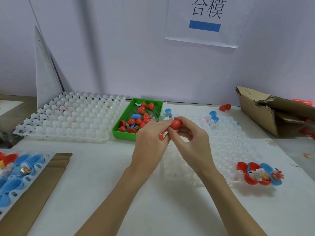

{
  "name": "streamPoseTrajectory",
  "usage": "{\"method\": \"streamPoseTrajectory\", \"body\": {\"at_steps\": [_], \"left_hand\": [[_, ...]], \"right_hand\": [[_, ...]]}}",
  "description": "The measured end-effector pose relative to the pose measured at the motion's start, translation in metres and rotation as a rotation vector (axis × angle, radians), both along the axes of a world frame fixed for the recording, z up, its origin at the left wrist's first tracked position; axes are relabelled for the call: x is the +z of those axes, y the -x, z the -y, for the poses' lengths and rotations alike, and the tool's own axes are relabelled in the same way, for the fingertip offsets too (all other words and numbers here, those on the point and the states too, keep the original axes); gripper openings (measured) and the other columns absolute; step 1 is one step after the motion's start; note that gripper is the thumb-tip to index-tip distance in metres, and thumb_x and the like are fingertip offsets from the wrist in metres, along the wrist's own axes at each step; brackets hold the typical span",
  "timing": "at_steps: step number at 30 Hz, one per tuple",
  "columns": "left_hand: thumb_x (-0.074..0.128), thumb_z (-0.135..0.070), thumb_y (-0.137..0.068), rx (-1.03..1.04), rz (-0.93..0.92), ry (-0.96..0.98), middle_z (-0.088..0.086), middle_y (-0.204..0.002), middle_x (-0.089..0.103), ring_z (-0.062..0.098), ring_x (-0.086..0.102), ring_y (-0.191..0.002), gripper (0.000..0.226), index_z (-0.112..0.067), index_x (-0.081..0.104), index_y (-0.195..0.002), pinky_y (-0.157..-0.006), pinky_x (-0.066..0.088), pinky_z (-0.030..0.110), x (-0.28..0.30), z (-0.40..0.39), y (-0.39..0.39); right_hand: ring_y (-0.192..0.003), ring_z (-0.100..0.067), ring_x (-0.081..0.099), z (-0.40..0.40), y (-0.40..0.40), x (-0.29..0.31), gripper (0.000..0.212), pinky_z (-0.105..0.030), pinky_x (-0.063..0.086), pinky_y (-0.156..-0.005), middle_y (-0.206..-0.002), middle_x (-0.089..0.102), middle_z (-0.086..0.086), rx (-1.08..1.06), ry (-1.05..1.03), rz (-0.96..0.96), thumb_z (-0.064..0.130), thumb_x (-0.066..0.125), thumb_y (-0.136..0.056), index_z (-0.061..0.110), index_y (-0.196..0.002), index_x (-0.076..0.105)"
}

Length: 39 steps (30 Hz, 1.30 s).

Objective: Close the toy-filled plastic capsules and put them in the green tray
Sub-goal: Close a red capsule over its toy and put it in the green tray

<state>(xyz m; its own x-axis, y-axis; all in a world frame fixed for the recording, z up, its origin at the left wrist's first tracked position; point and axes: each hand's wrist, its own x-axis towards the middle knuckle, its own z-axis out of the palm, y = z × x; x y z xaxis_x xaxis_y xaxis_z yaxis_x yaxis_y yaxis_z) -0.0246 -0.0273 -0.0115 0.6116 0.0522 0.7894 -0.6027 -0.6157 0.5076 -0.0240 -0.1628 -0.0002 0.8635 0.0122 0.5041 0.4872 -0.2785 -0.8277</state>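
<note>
Both hands meet above the table's middle around a red capsule (pixel 175 124). My left hand (pixel 151 140) pinches its left end, and a bit of red plastic shows under those fingers. My right hand (pixel 190 135) grips the capsule from the right and below with curled fingers. Just behind and left of the hands stands the green tray (pixel 119 128), holding several red capsules and one blue capsule (pixel 136 116). Open red and blue capsule halves with toys (pixel 259 173) lie at the right, on the edge of a white holder tray (pixel 228 147).
A large white bumpy tray (pixel 68 118) lies left of the green tray. At the near left another tray holds blue and red halves (pixel 18 169) on cardboard. A torn cardboard box (pixel 265 109) stands at the far right. Loose blue halves (pixel 214 116) and a red capsule (pixel 225 107) lie behind.
</note>
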Motion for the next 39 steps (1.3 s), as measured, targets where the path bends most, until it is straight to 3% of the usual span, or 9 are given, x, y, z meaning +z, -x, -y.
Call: {"method": "streamPoseTrajectory", "body": {"at_steps": [5,10,13,19,23,28,32,36,39], "left_hand": [[0.086,0.011,-0.075,0.018,0.144,-0.281,0.013,-0.102,0.079,0.033,0.072,-0.087,0.041,0.007,0.076,-0.114,-0.082,0.061,0.043,-0.006,-0.006,-0.003],[0.084,0.009,-0.078,0.018,0.165,-0.366,0.015,-0.105,0.077,0.033,0.071,-0.091,0.039,0.008,0.074,-0.116,-0.085,0.06,0.041,-0.007,-0.005,-0.002],[0.084,0.009,-0.079,0.027,0.155,-0.379,0.014,-0.104,0.077,0.032,0.07,-0.09,0.038,0.007,0.075,-0.116,-0.085,0.061,0.04,-0.006,-0.004,-0.001],[0.085,0.009,-0.076,0.019,0.145,-0.396,0.012,-0.093,0.077,0.031,0.069,-0.081,0.039,0.007,0.075,-0.114,-0.074,0.061,0.039,-0.005,-0.007,-0.001],[0.084,0.007,-0.078,0.007,0.111,-0.397,0.013,-0.094,0.075,0.032,0.068,-0.084,0.039,0.008,0.074,-0.116,-0.077,0.06,0.042,-0.004,-0.004,0.0],[0.086,0.009,-0.076,-0.014,0.041,-0.302,0.013,-0.101,0.075,0.031,0.068,-0.093,0.045,0.004,0.075,-0.119,-0.089,0.056,0.037,-0.003,0.002,0.0],[0.086,0.01,-0.074,0.004,0.015,-0.28,0.014,-0.1,0.076,0.032,0.07,-0.093,0.044,0.004,0.075,-0.116,-0.086,0.058,0.04,-0.006,0.004,0.0],[0.087,0.009,-0.074,0.042,0.035,-0.276,0.014,-0.096,0.075,0.032,0.069,-0.088,0.04,0.005,0.076,-0.113,-0.081,0.06,0.041,-0.007,0.006,0.002],[0.086,0.01,-0.075,0.052,0.075,-0.273,0.014,-0.094,0.075,0.033,0.069,-0.083,0.038,0.007,0.076,-0.111,-0.078,0.06,0.042,-0.008,0.004,0.001]], "right_hand": [[-0.081,-0.003,0.071,0.0,-0.002,-0.005,0.023,-0.011,0.054,-0.074,-0.089,0.073,0.013,-0.071,0.087,0.018,0.007,0.076,-0.085,0.02,-0.104,0.072],[-0.084,0.003,0.071,0.002,-0.003,-0.005,0.024,-0.007,0.052,-0.075,-0.092,0.076,0.013,-0.093,0.086,-0.06,0.012,0.075,-0.088,0.016,-0.112,0.076],[-0.086,0.001,0.07,0.0,0.0,-0.004,0.018,-0.006,0.051,-0.076,-0.09,0.075,0.012,-0.12,0.128,-0.025,0.009,0.071,-0.091,0.017,-0.107,0.076],[-0.072,-0.011,0.067,-0.006,0.003,-0.002,0.008,-0.019,0.056,-0.071,-0.072,0.068,0.008,-0.211,0.183,-0.001,0.013,0.072,-0.089,0.017,-0.082,0.071],[-0.076,-0.001,0.069,-0.005,0.004,-0.001,0.01,-0.009,0.051,-0.07,-0.078,0.071,0.013,-0.214,0.089,-0.072,0.014,0.075,-0.087,0.019,-0.095,0.075],[-0.082,-0.003,0.073,-0.002,0.004,0.003,0.018,-0.014,0.056,-0.075,-0.083,0.076,0.013,-0.145,-0.112,-0.177,0.01,0.075,-0.085,0.024,-0.097,0.076],[-0.08,0.0,0.072,-0.004,0.006,0.002,0.027,-0.011,0.055,-0.074,-0.082,0.075,0.018,-0.155,-0.059,-0.138,0.011,0.076,-0.086,0.037,-0.088,0.072],[-0.076,0.001,0.071,-0.006,0.006,-0.001,0.011,-0.007,0.05,-0.069,-0.075,0.074,0.015,-0.168,0.002,-0.116,0.012,0.072,-0.09,0.021,-0.091,0.077],[-0.072,-0.003,0.068,-0.008,0.006,-0.001,0.008,-0.007,0.046,-0.065,-0.074,0.071,0.01,-0.177,0.087,-0.088,0.015,0.069,-0.093,0.019,-0.089,0.074]]}}
